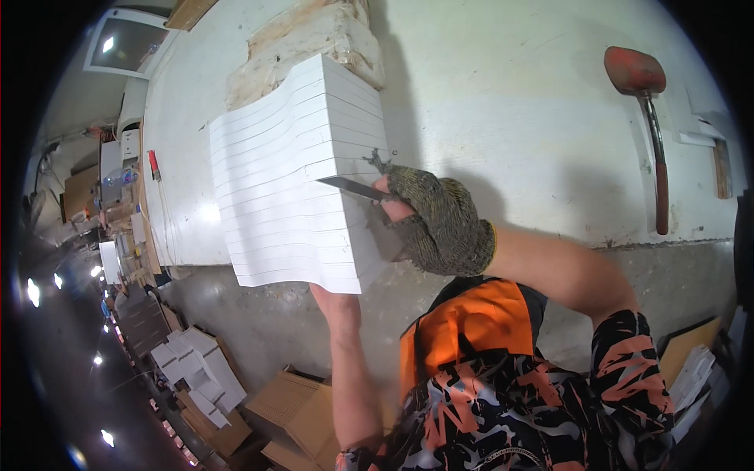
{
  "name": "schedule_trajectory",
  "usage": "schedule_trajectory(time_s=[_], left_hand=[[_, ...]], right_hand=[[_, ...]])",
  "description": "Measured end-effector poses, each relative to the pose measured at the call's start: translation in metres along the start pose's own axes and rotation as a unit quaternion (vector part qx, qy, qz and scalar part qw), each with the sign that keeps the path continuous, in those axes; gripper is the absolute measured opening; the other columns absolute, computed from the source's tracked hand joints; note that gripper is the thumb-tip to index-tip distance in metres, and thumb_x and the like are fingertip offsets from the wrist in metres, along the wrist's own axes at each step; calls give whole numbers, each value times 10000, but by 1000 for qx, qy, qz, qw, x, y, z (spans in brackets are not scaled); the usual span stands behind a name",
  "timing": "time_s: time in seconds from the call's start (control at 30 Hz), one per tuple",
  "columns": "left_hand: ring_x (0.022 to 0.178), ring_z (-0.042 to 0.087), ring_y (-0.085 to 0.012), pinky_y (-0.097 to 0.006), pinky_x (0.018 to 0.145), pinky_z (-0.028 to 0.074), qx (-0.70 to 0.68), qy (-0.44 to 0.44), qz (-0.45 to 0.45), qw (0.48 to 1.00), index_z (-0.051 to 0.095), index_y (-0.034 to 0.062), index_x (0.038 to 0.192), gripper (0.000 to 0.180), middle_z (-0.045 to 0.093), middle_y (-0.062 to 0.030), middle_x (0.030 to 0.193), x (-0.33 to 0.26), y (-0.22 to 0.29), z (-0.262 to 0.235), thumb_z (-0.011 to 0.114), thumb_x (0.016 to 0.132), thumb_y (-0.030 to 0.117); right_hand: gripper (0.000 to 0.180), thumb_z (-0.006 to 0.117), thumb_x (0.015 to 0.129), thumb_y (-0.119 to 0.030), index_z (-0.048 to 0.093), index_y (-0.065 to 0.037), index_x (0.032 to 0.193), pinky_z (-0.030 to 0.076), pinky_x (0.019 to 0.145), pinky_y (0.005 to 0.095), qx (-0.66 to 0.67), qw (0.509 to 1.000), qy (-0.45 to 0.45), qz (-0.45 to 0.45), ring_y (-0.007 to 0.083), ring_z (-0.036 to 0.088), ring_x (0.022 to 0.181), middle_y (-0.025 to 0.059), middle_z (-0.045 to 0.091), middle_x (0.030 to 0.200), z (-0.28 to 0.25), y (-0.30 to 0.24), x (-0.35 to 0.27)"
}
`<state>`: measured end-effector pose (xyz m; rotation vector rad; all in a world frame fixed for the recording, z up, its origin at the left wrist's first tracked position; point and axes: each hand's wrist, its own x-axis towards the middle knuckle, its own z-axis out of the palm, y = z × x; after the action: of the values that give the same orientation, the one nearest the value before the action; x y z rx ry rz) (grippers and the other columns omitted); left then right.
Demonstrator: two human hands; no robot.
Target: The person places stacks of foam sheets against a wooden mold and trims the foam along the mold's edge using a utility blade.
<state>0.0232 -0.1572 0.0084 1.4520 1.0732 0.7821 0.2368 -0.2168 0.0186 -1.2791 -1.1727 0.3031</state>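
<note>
My right hand [436, 220], in a frayed grey-green knit glove with bare fingertips, is closed around a knife [349, 187]. Its dark blade points left, over the crease of a folded white sheet [271, 173] marked with spaced lines. The knife's handle is hidden in the glove; I cannot tell whether the blade touches the sheet. One broad face of the sheet bends off to the left, and a narrower face lies right of the crease. My left hand [334, 302] reaches under the sheet's near edge; only its wrist end shows, the fingers being covered.
Behind the sheet, a worn, plastic-wrapped block [314, 47] sits on the white table [503, 102]. A tool with a red head and metal shaft [652, 125] lies at the right. At the left is a red-handled thin tool [154, 166]. Cardboard boxes [294, 412] stand below the table's near edge.
</note>
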Motion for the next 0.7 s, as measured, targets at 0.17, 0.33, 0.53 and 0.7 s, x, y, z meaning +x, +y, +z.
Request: schedule_trajectory(time_s=[0.17, 0.33, 0.53, 0.7], left_hand=[[1217, 443, -213, -342, 1031, 340, 131, 9, 45, 990, 433, -14, 1354, 585, 469, -101, 1350, 5, 10, 18, 649, 885, 261], [1190, 462, -224, -344, 1018, 347, 153, 65, 42, 985, 457, -23, 1334, 557, 497, -117, 1328, 4, 0, 18, 644, 878, 238], [1291, 363, -290, -393, 1079, 269, 168, 29, 25, 985, 329, -62, 1378, 680, 364, -185, 1396, 0, -2, 11, 621, 882, 300], [1314, 340, -306, -402, 1082, 268, 205, 31, 27, 978, 344, -64, 1376, 672, 329, -190, 1419, -5, -14, -1, 595, 896, 334]], right_hand=[[211, 557, 906, -120, 557, -61, 1109, 545, 589, 355, 49, 992, 113, 22, 256, 664, 665, 129, 658, 845, -8, 15, 25], [169, 586, 871, -153, 654, -59, 993, 527, 680, 395, -109, 971, 212, 30, 310, 648, 754, 143, 670, 845, -20, 54, 91], [157, 638, 822, -159, 688, -112, 964, 509, 684, 413, -135, 969, 199, -63, 302, 646, 786, 115, 680, 842, -15, 63, 109], [214, 608, 832, -117, 647, -77, 1039, 527, 578, 352, -189, 980, 27, -59, 240, 643, 653, 100, 676, 802, -28, 57, 112]])
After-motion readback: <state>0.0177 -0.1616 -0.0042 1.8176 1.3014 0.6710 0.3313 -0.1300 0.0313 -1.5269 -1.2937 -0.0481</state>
